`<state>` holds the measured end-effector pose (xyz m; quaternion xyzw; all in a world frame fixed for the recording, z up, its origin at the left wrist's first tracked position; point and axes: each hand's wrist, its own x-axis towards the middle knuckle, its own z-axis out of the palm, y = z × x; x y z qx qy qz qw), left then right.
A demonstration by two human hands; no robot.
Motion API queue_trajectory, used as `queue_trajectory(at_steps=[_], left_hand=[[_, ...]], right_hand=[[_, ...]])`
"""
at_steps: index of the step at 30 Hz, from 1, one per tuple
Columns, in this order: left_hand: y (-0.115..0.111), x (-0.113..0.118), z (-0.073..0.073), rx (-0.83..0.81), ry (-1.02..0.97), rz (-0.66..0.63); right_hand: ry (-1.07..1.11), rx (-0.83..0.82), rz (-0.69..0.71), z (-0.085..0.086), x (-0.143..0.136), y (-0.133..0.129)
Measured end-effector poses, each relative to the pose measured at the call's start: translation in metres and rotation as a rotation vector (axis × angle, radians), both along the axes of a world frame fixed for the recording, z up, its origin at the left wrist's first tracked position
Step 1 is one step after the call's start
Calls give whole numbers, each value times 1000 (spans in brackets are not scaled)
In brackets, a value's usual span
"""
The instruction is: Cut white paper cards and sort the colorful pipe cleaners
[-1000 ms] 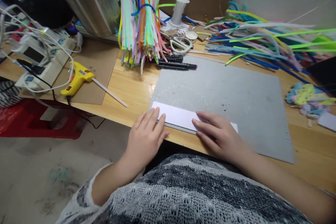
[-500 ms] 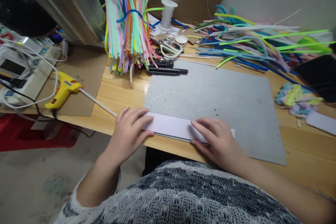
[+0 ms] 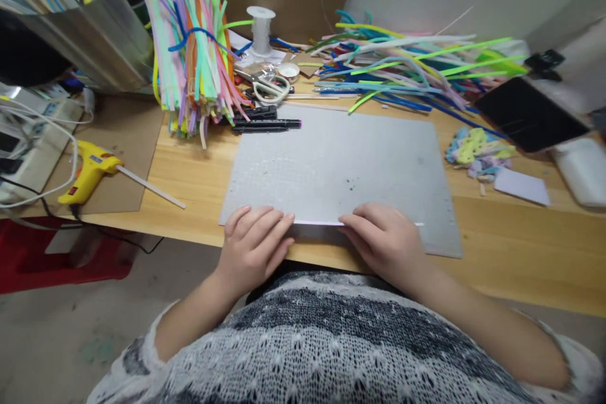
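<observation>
A thin white strip [image 3: 316, 223], seen edge-on, spans the gap between my hands over the near part of the grey mat [image 3: 331, 164]. My left hand [image 3: 255, 243] grips its left end, thumb toward me and fingers on the far side. Farther right, my right hand [image 3: 386, 237] pinches the strip between thumb and fingertips, and a bit of white shows past the knuckles. The lower face of the strip is hidden from view.
Left lie a yellow glue gun [image 3: 89, 172] and a white stick [image 3: 151, 187]. Behind the mat are black pens [image 3: 267, 125], scissors [image 3: 271, 89], a pipe-cleaner bundle [image 3: 194, 69] and loose pipe cleaners [image 3: 407, 66]. A phone [image 3: 530, 115] leans at right.
The white strip has turned from showing its broad face to standing edge-on, with both hands holding it. The view has shifted right, so the objects appear farther left.
</observation>
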<state>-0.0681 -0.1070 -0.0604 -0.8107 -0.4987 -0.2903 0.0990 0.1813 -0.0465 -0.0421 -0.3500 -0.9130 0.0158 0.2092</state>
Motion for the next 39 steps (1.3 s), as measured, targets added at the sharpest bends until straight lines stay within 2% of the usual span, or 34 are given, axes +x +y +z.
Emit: queue_trajectory(at_steps=[4, 7, 10, 13, 17, 19, 22, 25, 28, 31, 33, 35, 37, 39], left_hand=[[-1, 32, -5, -58, 28, -86], [1, 43, -10, -61, 49, -83], [0, 37, -11, -57, 64, -61], [-4, 16, -9, 16, 34, -9], [-7, -11, -10, 126, -93, 43], [-5, -13, -10, 113, -146, 4], [4, -2, -9, 107, -116, -87], [17, 17, -6, 2, -13, -100], [28, 29, -4, -150, 3, -60], [35, 29, -3, -189, -115, 67], [39, 25, -4, -265, -150, 135], [44, 22, -6, -373, -126, 147], [47, 20, -8, -450, -73, 126], [50, 19, -9, -465, -36, 117]], right_hand=[[-45, -12, -43, 2, -3, -5], [-110, -56, -52, 4, 0, -4], [-144, -113, -80, 4, 12, -1], [-124, -142, -109, 3, 29, 0], [-61, -183, -39, 1, 50, -4], [-40, -166, -19, -1, 60, -5], [-25, -59, -70, -4, 77, 1], [-70, -16, -161, -9, 95, 12], [-120, -108, -205, -15, 111, 18], [-30, -183, -293, -21, 127, 21], [53, -238, -427, -25, 137, 23], [148, -340, -550, -30, 146, 25], [249, -458, -581, -34, 152, 27], [315, -541, -541, -36, 152, 27]])
